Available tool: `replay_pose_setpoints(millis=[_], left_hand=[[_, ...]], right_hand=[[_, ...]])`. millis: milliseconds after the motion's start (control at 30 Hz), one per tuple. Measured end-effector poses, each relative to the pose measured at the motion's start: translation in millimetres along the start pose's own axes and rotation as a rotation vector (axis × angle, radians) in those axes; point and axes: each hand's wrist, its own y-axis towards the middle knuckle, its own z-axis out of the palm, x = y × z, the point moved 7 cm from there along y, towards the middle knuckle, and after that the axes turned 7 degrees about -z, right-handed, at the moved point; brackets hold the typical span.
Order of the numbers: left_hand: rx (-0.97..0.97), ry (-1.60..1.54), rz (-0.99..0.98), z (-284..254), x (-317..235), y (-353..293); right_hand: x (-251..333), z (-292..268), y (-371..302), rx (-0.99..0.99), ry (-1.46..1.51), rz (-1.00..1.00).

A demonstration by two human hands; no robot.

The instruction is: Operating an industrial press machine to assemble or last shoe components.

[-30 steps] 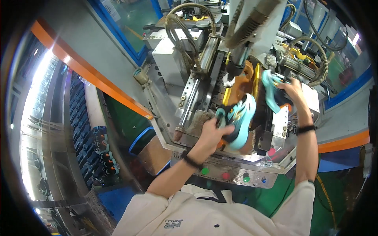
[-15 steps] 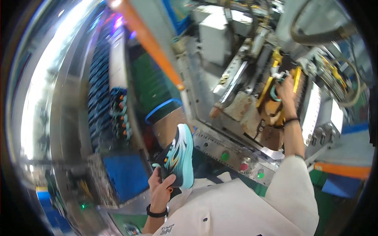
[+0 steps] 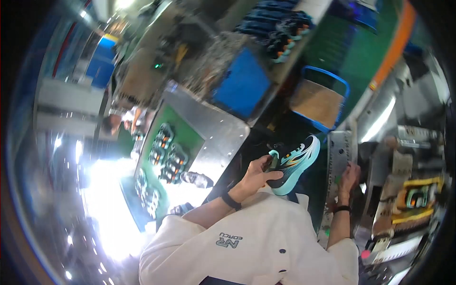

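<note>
My left hand (image 3: pixel 259 178) is closed around the heel and collar of a sneaker (image 3: pixel 299 161). The sneaker is black, white and teal with orange accents, and its toe points up and to the right. Beside the machine's metal control panel (image 3: pixel 339 152) is my right hand (image 3: pixel 349 178), low over its edge; its fingers are blurred. Farther right, a teal and black shoe (image 3: pixel 418 197) sits in the machine between yellow clamps (image 3: pixel 413 218).
Several shoes (image 3: pixel 166 154) stand on a green-topped metal table (image 3: pixel 223 147) at the left. A blue-framed cart (image 3: pixel 318 102) with a brown board lies ahead. A blue panel (image 3: pixel 242 85) and an orange post (image 3: pixel 394 42) are farther off. Another person (image 3: pixel 133 121) is at far left.
My view has swung left, bringing the table of shoes in. My right hand has come out from the yellow clamps to the control panel. The sneaker stays in my left hand.
</note>
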Motion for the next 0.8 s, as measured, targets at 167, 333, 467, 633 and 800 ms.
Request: replay_pose_setpoints(millis=[167, 333, 467, 633, 800], left_hand=[[-0.232, -0.143, -0.196, -75.9, 50.2, -17.8], [-0.567, -0.653, -0.120, -213.2, 143.3, 8.8], [-0.958, -0.690, -0.151, -344.6, 199.9, 35.3], [-1.222, -0.531, -0.099, -501.9, 265.6, 59.4], [-1.373, -0.202, -0.261, -616.3, 323.1, 70.7]], right_hand=[[-32.1, 8.3, -8.3, 0.130, 0.064, 0.092], [40.6, 14.9, 66.4, 0.086, 0.370, -0.031], [149.5, 34.9, 116.0, 0.291, 0.384, -0.104], [261.2, 83.4, 111.1, 0.542, 0.530, -0.114], [346.4, 123.2, 107.0, 0.746, 0.633, -0.076]])
